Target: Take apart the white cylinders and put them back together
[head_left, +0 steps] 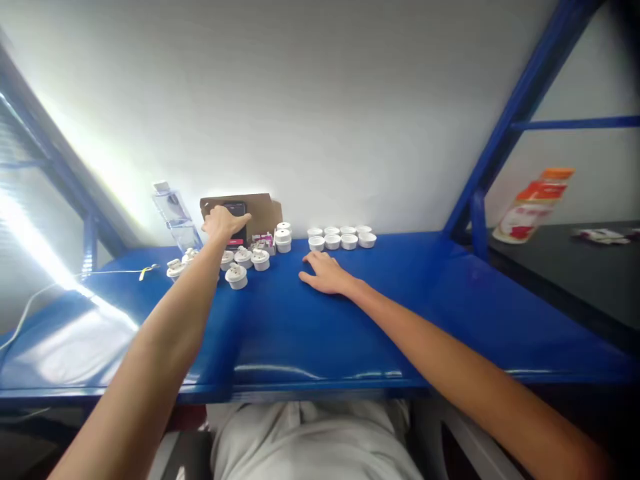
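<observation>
Here, the left hand (pixel 221 221) is hovering at a dark device (pixel 241 233) before brown cardboard (pixel 265 212), its grip impossible to tell, while the right hand (pixel 327 274) is holding thumb and fingers apart near white cups (pixel 333 242). White fittings (pixel 237 277) are standing beside the left forearm (pixel 187 300) on the tabletop (pixel 290 327).

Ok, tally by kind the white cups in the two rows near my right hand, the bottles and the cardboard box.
White cups in the two rows: 8
White-capped clear bottle: 1
Orange-capped bottle: 1
Cardboard box: 1
Total: 11
</observation>
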The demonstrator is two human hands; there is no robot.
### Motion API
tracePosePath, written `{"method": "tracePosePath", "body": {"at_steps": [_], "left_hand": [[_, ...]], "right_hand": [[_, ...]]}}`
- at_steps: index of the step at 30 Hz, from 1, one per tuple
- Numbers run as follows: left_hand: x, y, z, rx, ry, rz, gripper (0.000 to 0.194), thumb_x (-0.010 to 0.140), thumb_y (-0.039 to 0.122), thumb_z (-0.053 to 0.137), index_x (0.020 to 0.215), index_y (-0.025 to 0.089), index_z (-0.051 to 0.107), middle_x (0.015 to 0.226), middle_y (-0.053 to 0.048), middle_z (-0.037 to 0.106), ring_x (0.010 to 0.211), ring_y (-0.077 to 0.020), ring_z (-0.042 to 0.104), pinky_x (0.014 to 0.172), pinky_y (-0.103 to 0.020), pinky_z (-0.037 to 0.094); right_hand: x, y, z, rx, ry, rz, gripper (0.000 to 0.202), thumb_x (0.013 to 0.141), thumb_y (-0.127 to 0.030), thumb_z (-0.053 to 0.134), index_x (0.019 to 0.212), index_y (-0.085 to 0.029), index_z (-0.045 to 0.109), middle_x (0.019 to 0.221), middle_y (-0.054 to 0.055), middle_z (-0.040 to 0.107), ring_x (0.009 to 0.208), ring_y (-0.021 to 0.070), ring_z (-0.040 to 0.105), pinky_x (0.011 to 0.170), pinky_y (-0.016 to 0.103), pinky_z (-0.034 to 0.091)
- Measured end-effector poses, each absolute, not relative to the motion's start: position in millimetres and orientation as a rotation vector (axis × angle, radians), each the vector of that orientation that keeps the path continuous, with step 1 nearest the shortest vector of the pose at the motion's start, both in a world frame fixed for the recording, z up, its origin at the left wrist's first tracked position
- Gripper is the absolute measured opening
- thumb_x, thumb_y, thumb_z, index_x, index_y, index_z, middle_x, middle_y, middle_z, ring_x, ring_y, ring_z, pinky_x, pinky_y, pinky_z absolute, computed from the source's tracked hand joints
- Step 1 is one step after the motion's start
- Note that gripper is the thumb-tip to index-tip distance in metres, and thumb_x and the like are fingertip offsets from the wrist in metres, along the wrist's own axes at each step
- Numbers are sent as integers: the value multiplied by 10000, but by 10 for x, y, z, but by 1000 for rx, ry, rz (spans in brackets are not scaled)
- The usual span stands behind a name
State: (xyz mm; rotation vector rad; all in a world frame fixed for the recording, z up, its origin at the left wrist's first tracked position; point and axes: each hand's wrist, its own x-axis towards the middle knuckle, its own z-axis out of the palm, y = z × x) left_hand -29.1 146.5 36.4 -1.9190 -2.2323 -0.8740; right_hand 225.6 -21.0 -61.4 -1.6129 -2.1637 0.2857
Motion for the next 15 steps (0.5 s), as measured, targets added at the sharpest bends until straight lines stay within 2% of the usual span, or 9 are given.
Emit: {"method": "tracePosePath", "body": {"at_steps": [4, 7, 8, 10, 12, 15], "left_hand": [[-365, 1275, 372, -1949, -2161, -842, 911, 668, 712, 672, 1298, 60, 576, 1291, -273, 622, 1193, -460, 591, 929, -536, 497], [-410, 1007, 384, -2027, -1917, -873, 746, 769, 636, 603, 1291, 103, 581, 1310, -224, 620, 1170, -398, 610, 929, -468, 495], [-423, 897, 384, -2086, -1830, -863, 651, 804, 597, 575, 1251, 124, 610, 1274, -196, 646, 1138, -368, 627, 914, -433, 496], [-446, 663, 372, -2306, -1726, -714, 493, 842, 576, 531, 1046, 159, 697, 1060, -142, 720, 985, -319, 670, 828, -378, 500], [-468, 442, 333, -2514, -1652, -542, 468, 841, 606, 523, 876, 181, 716, 888, -108, 729, 843, -282, 677, 741, -346, 483], [-504, 216, 234, -2627, -1464, -454, 358, 784, 530, 598, 870, 203, 716, 926, -91, 737, 854, -270, 673, 719, -328, 460]], "right_hand": [[2263, -225, -616, -1618, -2161, 288, 404, 962, -437, 519, 1288, -203, 566, 1392, 153, 550, 1296, 351, 503, 1084, 521, 388], [2245, -263, -589, -1611, -2169, 288, 406, 964, -404, 510, 1309, -193, 554, 1414, 156, 537, 1306, 353, 494, 1089, 532, 377], [2231, -282, -575, -1593, -2178, 286, 409, 964, -384, 505, 1325, -194, 542, 1424, 152, 530, 1306, 346, 497, 1090, 530, 376], [2189, -322, -544, -1534, -2203, 283, 424, 962, -346, 499, 1361, -202, 511, 1441, 142, 515, 1304, 321, 506, 1093, 511, 380], [2138, -358, -520, -1483, -2223, 280, 437, 958, -323, 500, 1380, -209, 490, 1457, 134, 500, 1315, 301, 504, 1096, 492, 382], [2080, -384, -510, -1471, -2240, 294, 433, 952, -305, 499, 1375, -210, 492, 1461, 131, 500, 1319, 293, 505, 1092, 489, 386]]}}
